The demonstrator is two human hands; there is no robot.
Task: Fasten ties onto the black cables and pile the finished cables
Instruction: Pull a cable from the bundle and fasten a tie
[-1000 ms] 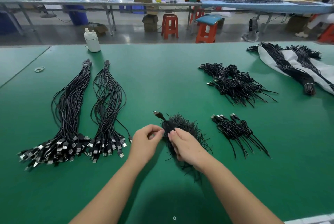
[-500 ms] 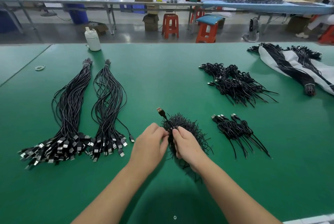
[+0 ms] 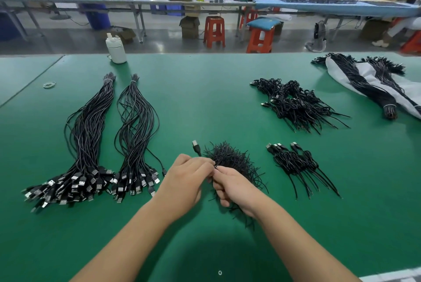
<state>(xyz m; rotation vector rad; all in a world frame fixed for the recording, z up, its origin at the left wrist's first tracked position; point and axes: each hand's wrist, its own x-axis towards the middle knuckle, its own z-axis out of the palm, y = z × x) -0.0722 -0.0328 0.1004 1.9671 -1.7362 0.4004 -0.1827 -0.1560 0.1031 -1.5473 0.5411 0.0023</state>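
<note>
My left hand grips a coiled black cable whose USB plug sticks up past my fingers. Fingertip to fingertip with it, my right hand pinches a thin black tie at the cable. Both hands hover over a heap of loose black ties on the green table. A small pile of tied cables lies to the right, and a larger tied pile lies farther back. Two long bundles of untied cables lie at the left, plugs toward me.
A white bottle stands at the table's far edge. Rubber bands lie at the far left. More cable bundles rest on a white bag at the far right. Orange stools and workbenches stand beyond the table.
My hands have come together until the fingertips meet over the tie heap. The cable's plug has risen slightly above my left fingers.
</note>
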